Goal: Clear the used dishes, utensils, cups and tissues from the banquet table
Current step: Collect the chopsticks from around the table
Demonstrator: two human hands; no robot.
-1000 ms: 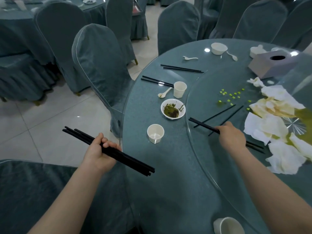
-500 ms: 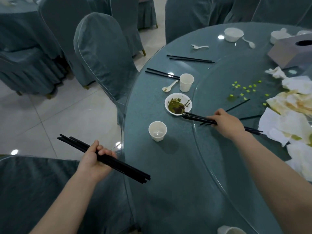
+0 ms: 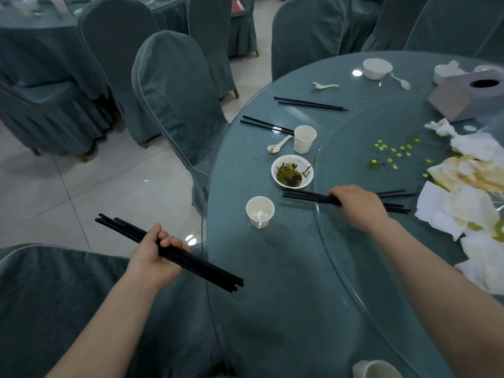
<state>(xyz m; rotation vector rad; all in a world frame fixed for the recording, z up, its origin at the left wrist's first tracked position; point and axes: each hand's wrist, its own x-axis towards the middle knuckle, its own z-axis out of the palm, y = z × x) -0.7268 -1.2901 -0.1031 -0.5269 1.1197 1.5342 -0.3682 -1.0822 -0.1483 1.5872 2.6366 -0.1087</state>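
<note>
The left hand [image 3: 152,257] has its grip tight around a bunch of black sticks [image 3: 174,253], held off the side of the surface [image 3: 272,268]. The right hand [image 3: 357,205] grips more sticks [image 3: 308,197] low over the surface, just below the dirty bowl [image 3: 292,171] and near a cup [image 3: 260,212]. If that hand swings fast, the long ends could bump the bowl or tip the cup, and a thin stick could slip out and fall.

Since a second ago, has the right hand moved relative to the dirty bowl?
Yes. The right hand, gripping black chopsticks, has slid left along the table toward the dirty bowl; the chopstick tips now lie just below it.
</note>
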